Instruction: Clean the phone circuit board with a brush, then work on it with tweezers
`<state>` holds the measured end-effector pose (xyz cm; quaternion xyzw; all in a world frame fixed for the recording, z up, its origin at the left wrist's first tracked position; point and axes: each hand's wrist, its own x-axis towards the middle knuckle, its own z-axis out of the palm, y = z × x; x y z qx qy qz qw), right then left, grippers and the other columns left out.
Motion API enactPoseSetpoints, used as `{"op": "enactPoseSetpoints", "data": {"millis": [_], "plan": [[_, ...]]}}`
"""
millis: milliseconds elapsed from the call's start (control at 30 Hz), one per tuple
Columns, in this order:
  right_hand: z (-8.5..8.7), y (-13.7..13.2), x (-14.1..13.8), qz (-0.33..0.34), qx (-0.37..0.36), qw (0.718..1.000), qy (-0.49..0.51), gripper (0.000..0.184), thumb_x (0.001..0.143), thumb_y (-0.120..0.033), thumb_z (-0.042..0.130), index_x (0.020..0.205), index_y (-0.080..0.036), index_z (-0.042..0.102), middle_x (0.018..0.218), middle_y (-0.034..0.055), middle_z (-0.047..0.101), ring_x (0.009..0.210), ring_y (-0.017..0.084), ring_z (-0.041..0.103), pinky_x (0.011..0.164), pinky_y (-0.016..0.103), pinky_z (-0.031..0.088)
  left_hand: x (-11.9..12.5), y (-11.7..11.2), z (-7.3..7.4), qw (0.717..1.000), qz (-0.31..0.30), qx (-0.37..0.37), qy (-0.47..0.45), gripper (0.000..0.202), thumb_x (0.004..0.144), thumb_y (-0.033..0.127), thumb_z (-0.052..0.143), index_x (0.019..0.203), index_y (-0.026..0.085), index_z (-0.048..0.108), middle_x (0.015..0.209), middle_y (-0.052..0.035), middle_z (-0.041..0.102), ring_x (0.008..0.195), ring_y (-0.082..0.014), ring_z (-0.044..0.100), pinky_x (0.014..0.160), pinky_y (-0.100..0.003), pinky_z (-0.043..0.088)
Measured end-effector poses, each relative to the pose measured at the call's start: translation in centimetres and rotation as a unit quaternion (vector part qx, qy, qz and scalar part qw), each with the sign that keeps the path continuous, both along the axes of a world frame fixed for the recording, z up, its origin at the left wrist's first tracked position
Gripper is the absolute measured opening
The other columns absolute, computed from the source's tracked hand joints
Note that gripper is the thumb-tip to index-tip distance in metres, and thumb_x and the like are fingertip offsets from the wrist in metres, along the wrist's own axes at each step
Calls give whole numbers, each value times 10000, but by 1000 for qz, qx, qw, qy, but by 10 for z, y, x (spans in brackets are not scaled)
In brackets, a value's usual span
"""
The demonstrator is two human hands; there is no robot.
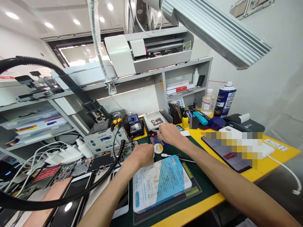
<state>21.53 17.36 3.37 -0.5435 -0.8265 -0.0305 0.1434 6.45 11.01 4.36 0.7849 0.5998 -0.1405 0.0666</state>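
Note:
My left hand [142, 155] is closed, its fingers curled out of sight, just above the far left corner of a blue and white printed pad [163, 183]. Right beside it stands a small round tub with a white and yellow lid [158, 148]. Further forward, my right hand [172, 135] reaches to the back of the green mat, its fingers bent together. A narrow metallic piece shows by its fingertips, but whether they grip it is unclear. Just beyond lies a light plate with a dark circuit-like pattern [157, 120]. A white-tipped swab-like stick [165, 155] lies between the arms.
Phones [72, 201] and open boards crowd the left side. A hot-air station [104, 140] and a blue soldering stand [136, 124] stand behind them, with a black hose [94, 186] looping forward. At right are a phone [226, 154], a spray can [224, 100] and bottles. A lamp [217, 31] hangs above.

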Motion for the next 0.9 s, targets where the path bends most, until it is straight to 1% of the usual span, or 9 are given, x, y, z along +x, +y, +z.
{"op": "enactPoseSetpoints", "data": {"millis": [100, 167, 233, 267, 333, 467, 633, 767, 900], "plan": [[1, -1, 0, 1, 3, 1000, 1, 271, 937, -280, 520, 899, -118, 733, 946, 197, 757, 925, 306, 726, 756, 321, 498, -10, -3, 5, 999, 3, 26, -42, 259, 919, 410, 637, 885, 154, 667, 905, -41, 689, 880, -181, 654, 849, -390, 527], [1, -3, 0, 3, 8, 1000, -1, 267, 941, -270, 511, 920, -120, 731, 954, 194, 754, 932, 306, 723, 759, 322, 499, -20, -7, 12, 995, 9, 51, -87, 213, 893, 364, 638, 822, 167, 677, 838, -33, 692, 816, -182, 646, 785, -355, 503], [2, -4, 0, 5, 13, 1000, -4, 256, 940, -239, 502, 949, -121, 729, 971, 192, 750, 936, 305, 719, 761, 324, 498, -31, -12, 18, 987, 18, 73, -143, 160, 854, 296, 609, 769, 188, 690, 787, -23, 697, 749, -183, 631, 696, -309, 452], [2, -5, -1, 8, 17, 1000, -6, 251, 935, -215, 498, 964, -122, 729, 980, 192, 746, 937, 304, 717, 761, 324, 497, -36, -15, 20, 981, 23, 81, -172, 165, 842, 283, 583, 757, 196, 694, 769, -17, 696, 719, -180, 622, 654, -292, 422], [1, -7, -1, 15, 22, 1000, -10, 254, 922, -168, 490, 998, -126, 729, 987, 190, 739, 931, 298, 714, 753, 317, 493, -45, -23, 21, 968, 40, 94, -230, 205, 847, 300, 533, 768, 201, 694, 745, -5, 686, 670, -167, 597, 599, -271, 375], [-1, -8, 0, 29, 28, 999, -19, 286, 891, -123, 503, 1057, -148, 736, 971, 171, 725, 887, 277, 712, 713, 293, 477, -56, -36, 11, 936, 81, 111, -323, 275, 874, 376, 496, 806, 184, 681, 702, 5, 641, 610, -145, 526, 561, -249, 347], [-1, -9, 2, 35, 52, 997, -38, 389, 886, -110, 489, 1188, -214, 710, 1011, 154, 695, 856, 280, 699, 661, 309, 455, -59, -46, -5, 906, 105, 124, -392, 305, 891, 422, 509, 814, 176, 673, 684, 7, 585, 615, -135, 467, 564, -247, 334], [-1, -10, 1, 35, 65, 996, -58, 398, 913, -136, 470, 1229, -214, 700, 1011, 169, 675, 899, 299, 687, 650, 315, 442, -55, -50, -11, 894, 107, 134, -413, 279, 896, 405, 519, 797, 186, 661, 630, 28, 517, 590, -129, 422, 551, -251, 312], [-2, -12, -3, 30, 70, 994, -80, 396, 916, -126, 464, 1223, -190, 706, 1007, 188, 662, 931, 319, 672, 667, 329, 447, -51, -52, -12, 894, 103, 137, -415, 255, 894, 376, 519, 780, 195, 657, 634, 26, 533, 587, -133, 429, 559, -265, 309]]}}
